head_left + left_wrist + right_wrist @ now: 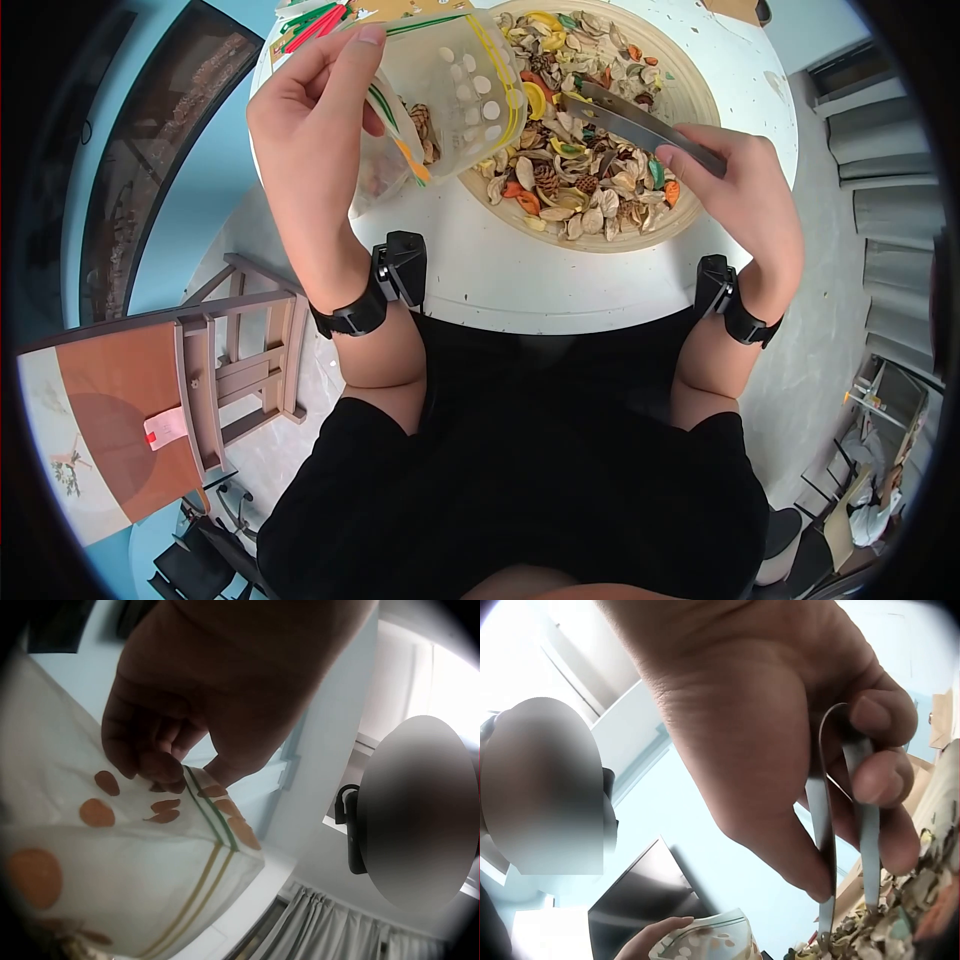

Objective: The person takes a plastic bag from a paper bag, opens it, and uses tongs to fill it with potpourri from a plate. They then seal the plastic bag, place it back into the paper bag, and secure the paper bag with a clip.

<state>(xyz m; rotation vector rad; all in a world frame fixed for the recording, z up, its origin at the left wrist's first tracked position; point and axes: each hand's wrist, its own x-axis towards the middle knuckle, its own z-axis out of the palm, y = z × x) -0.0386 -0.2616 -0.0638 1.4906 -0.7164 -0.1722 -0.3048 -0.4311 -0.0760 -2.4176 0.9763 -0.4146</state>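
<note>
My left hand [312, 125] pinches the top edge of a zip bag [430, 75], translucent with pale dots and green and yellow lines along its edges. The bag tilts with its mouth toward the wooden tray. A pinecone [421, 130] shows inside it. In the left wrist view the bag's dots [97, 812] look orange-brown. Metal tongs [640, 125] are gripped in my right hand [748, 190], thumb on one arm and fingers on the other. Their tips reach into the potpourri [600, 205]; in the right wrist view the arms [868, 840] stand apart.
A round wooden tray [590, 245] holds the dried petals, pinecones and orange slices on a white table [470, 280]. Red and green strips [315, 28] lie at the back left. A wooden chair [245, 370] stands left of the table.
</note>
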